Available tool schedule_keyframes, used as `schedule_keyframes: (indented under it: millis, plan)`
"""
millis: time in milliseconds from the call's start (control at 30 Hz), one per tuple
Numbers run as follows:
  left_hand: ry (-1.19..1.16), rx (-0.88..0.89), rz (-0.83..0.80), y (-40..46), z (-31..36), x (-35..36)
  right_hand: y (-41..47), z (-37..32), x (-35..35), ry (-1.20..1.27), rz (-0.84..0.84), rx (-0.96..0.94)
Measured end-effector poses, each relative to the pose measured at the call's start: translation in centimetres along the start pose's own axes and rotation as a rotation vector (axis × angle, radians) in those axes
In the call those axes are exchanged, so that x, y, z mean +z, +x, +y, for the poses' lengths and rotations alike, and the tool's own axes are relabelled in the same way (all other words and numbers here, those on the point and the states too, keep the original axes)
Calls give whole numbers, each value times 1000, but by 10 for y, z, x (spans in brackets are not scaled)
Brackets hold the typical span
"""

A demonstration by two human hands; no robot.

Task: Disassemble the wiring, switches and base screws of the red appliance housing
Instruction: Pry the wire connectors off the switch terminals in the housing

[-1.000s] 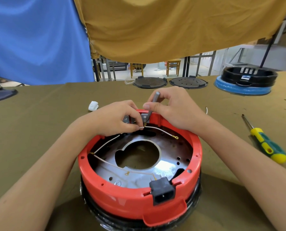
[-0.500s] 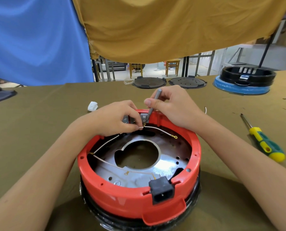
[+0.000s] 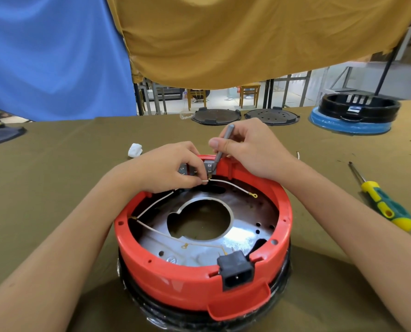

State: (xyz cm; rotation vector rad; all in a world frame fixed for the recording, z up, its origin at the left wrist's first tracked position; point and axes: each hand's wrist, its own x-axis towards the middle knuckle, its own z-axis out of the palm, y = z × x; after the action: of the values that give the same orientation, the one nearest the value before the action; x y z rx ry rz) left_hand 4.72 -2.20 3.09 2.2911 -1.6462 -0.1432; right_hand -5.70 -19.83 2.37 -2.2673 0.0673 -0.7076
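Observation:
The round red appliance housing [image 3: 187,281] sits upside down on the table, its metal base plate [image 3: 245,236] exposed. At its far rim a grey metal switch bracket [image 3: 209,167] stands. My left hand [image 3: 168,167] pinches a white wire [image 3: 230,184] where it meets the bracket. My right hand [image 3: 250,146] grips a thin grey screwdriver [image 3: 223,144], tilted, its tip down at the bracket. Another white wire [image 3: 154,202] runs along the left inside. A black power socket [image 3: 236,271] sits in the near rim.
A yellow-green screwdriver [image 3: 386,207] lies on the olive tablecloth to the right. A small white plastic part [image 3: 135,149] lies left of the housing. Two black round lids [image 3: 216,116] and a black-and-blue housing [image 3: 354,113] stand at the far edge.
My right hand has raised the grey screwdriver a little and tilted it more upright. My left hand keeps pinching the wire in the same spot.

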Motion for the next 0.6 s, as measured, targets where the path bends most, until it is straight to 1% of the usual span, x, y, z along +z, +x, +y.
schedule_keyframes:
  millis: [133, 267, 433, 600]
  plan:
    - [-3, -3, -4, 0, 0, 0, -1, 1, 0, -4, 12, -2]
    - [8, -16, -7, 0, 0, -1, -6, 2, -3, 23, 14, -46]
    - [-4, -28, -5, -1, 0, -1, -9, 6, -26, 43, -152, -141]
    - [2, -32, -9, -1, 0, -1, -9, 13, -26, 91, -164, -155]
